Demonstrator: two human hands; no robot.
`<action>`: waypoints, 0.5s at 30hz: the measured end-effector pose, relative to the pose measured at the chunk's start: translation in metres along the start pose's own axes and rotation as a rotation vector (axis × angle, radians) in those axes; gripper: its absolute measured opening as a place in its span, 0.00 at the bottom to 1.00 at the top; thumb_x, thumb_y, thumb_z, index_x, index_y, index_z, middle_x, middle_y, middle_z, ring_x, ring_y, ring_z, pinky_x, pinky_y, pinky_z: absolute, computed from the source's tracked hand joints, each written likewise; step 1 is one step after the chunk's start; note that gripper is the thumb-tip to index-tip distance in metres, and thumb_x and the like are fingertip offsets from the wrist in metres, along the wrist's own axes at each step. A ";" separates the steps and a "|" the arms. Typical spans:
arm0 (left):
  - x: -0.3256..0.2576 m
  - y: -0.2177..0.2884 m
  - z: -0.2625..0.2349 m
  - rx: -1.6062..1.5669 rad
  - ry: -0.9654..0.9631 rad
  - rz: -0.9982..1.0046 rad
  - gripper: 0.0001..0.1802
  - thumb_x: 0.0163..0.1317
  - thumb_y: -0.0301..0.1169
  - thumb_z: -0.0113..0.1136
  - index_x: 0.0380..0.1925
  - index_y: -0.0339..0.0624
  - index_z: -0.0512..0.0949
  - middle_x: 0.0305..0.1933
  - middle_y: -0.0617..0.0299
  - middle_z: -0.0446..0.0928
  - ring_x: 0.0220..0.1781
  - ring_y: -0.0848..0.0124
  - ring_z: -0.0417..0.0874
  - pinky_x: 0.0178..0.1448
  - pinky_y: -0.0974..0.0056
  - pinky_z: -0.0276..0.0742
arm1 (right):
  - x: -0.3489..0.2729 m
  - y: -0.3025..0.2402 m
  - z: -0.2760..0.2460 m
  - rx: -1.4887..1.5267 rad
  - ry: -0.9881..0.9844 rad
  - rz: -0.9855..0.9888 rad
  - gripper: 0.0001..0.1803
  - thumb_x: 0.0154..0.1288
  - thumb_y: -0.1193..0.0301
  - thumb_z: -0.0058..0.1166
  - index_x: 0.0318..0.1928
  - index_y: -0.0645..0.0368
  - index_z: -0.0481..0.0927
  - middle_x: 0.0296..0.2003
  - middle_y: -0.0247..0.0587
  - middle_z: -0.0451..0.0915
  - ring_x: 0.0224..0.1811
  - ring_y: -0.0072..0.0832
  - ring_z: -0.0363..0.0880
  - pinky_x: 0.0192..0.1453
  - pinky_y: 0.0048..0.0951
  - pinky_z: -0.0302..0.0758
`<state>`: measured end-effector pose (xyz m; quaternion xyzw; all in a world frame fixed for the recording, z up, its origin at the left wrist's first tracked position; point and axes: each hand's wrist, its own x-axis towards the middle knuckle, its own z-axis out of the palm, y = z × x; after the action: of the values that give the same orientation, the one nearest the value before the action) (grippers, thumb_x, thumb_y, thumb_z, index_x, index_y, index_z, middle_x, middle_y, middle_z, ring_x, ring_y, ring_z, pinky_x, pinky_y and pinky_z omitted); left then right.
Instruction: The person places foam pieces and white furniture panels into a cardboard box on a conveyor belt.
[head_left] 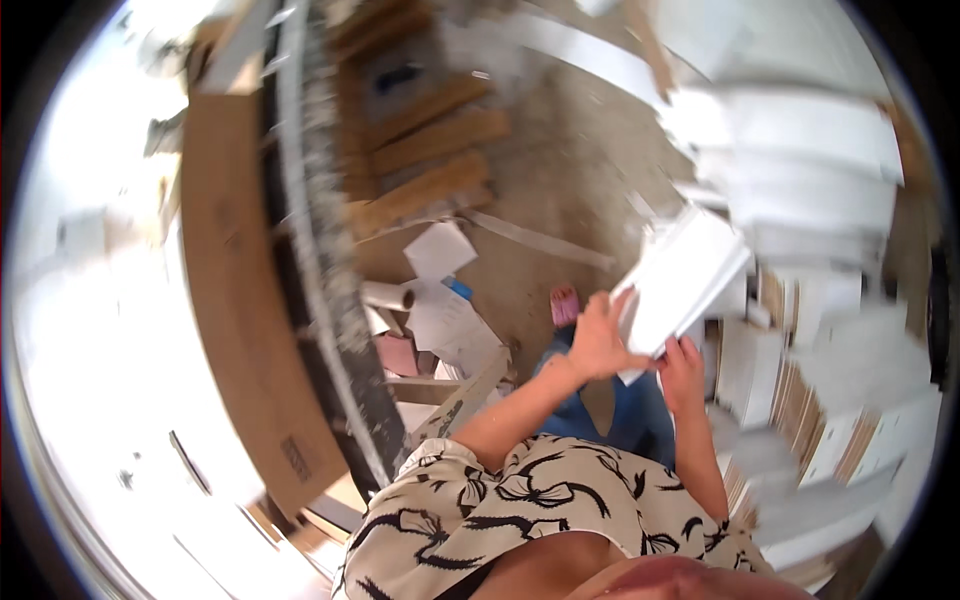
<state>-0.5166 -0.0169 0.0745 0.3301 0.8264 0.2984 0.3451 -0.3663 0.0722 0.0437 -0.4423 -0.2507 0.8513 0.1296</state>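
Both my hands grip a small stack of flat white cardboard sheets (683,275), tilted out in front of my legs. The fingers and thumb of my left hand (602,342) are closed around its left near edge. At the near right corner, my right hand (683,372) pinches the stack, its fingers bent against the edge. The sheets are slightly fanned on the right side. Motion blur hides how many there are and whether they are folded.
Stacks of white flat cardboard (830,230) and brown-edged bundles (800,405) line the right side. To the left runs a worn table edge (325,250) with a long brown carton (235,280) on it. Paper scraps (440,250) and a cardboard roll (388,296) lie low on the left.
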 end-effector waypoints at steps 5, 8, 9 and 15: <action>-0.062 0.021 -0.120 0.042 0.103 -0.119 0.57 0.27 0.52 0.70 0.62 0.41 0.58 0.52 0.40 0.62 0.55 0.48 0.66 0.59 0.54 0.64 | -0.032 -0.019 0.117 -0.116 -0.286 -0.046 0.13 0.68 0.72 0.43 0.49 0.67 0.69 0.45 0.40 0.73 0.47 0.26 0.72 0.51 0.30 0.71; -0.097 0.015 -0.175 0.209 0.373 -0.008 0.58 0.28 0.51 0.73 0.62 0.40 0.57 0.55 0.41 0.60 0.56 0.48 0.66 0.59 0.55 0.65 | -0.045 -0.020 0.203 -0.246 -0.365 -0.188 0.18 0.66 0.72 0.45 0.53 0.69 0.66 0.49 0.42 0.72 0.51 0.27 0.70 0.55 0.30 0.68; -0.109 0.018 -0.190 0.186 0.415 -0.022 0.58 0.28 0.51 0.73 0.62 0.40 0.57 0.55 0.41 0.60 0.56 0.48 0.66 0.59 0.55 0.65 | -0.050 -0.023 0.222 -0.284 -0.398 -0.186 0.18 0.66 0.72 0.45 0.53 0.69 0.66 0.49 0.42 0.72 0.51 0.27 0.70 0.55 0.30 0.68; -0.160 0.002 -0.319 -1.043 0.750 -0.018 0.43 0.45 0.42 0.71 0.58 0.36 0.60 0.52 0.52 0.70 0.50 0.63 0.75 0.50 0.62 0.74 | -0.094 -0.038 0.375 -0.260 -0.705 -0.234 0.20 0.65 0.72 0.45 0.55 0.67 0.64 0.52 0.42 0.70 0.55 0.30 0.68 0.62 0.32 0.62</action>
<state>-0.6736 -0.2206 0.3223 -0.0150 0.6399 0.7534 0.1504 -0.6195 -0.0546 0.3098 -0.1039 -0.4344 0.8916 0.0744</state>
